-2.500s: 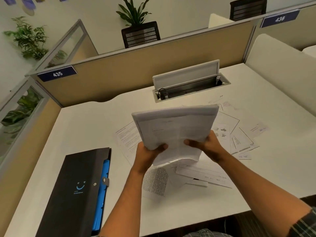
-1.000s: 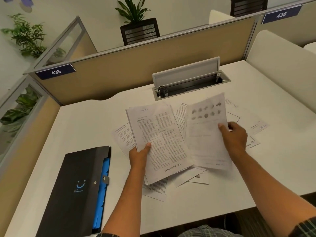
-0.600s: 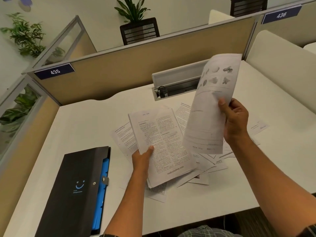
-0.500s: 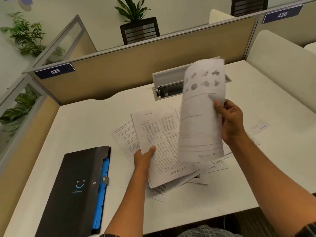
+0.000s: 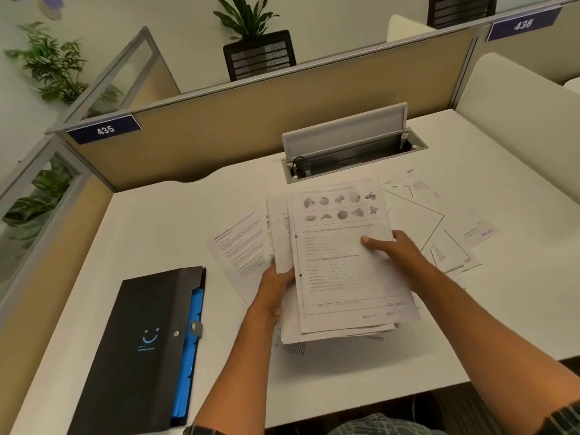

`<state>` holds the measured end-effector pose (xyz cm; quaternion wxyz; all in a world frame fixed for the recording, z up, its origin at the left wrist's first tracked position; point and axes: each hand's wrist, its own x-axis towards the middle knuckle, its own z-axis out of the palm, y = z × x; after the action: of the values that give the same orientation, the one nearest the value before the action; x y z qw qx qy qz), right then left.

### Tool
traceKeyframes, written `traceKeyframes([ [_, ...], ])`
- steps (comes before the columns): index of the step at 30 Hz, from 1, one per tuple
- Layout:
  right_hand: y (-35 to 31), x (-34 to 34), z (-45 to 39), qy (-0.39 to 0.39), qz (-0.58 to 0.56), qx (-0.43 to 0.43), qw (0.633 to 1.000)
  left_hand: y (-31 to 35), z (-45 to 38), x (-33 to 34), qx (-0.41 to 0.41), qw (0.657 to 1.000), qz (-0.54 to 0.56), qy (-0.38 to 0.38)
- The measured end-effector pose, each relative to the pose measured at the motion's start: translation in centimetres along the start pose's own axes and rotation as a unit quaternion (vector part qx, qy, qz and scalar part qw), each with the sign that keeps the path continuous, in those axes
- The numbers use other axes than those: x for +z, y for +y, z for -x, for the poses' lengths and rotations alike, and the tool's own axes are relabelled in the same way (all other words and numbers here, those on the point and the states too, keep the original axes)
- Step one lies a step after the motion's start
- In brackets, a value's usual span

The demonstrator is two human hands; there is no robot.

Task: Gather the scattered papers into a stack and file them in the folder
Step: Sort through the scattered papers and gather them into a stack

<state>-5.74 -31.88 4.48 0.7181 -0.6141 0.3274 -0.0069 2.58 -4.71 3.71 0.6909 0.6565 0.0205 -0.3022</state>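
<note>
Left hand (image 5: 276,293) and right hand (image 5: 396,250) each pinch opposite edges of the paper stack (image 5: 339,262) between them.

One black folder with blue dividers (image 5: 147,340) lies on one white desk (image 5: 157,233). Two bare hands, left (image 5: 277,291) and right (image 5: 394,249), show. Two blue number plates read 435 (image 5: 105,130) and 436 (image 5: 522,25). Loose white printed papers (image 5: 439,233) are too overlapped to count.

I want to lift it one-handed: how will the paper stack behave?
The paper stack probably flops and fans: its edges are already uneven. The top sheet may slide off, since only the right hand pins it.
</note>
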Motion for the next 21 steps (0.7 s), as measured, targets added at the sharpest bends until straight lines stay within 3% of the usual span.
traceKeyframes([
  [5, 1.0, 0.1, 0.4, -0.100, -0.069, 0.001, 0.993, 1.5, 1.1, 2.7, -0.014, 0.999, -0.045, 0.006],
  [9, 0.2, 0.7, 0.8, -0.053, -0.069, -0.083, 0.993, 2.3, 1.7, 3.8, 0.051, 0.994, 0.064, -0.070],
  [13, -2.4, 0.7, 1.4, -0.001, -0.078, -0.232, 0.970, 3.6, 1.3, 3.8, 0.133, 0.987, -0.079, -0.030],
  [17, -4.5, 0.7, 2.3, -0.018, -0.081, -0.342, 0.936, 4.5, 0.7, 3.0, 0.174, 0.979, -0.095, -0.039],
  [21, -2.8, 0.1, 2.4, -0.050, -0.047, -0.347, 0.935, 3.6, 0.8, 2.6, 0.167, 0.980, -0.098, -0.042],
])
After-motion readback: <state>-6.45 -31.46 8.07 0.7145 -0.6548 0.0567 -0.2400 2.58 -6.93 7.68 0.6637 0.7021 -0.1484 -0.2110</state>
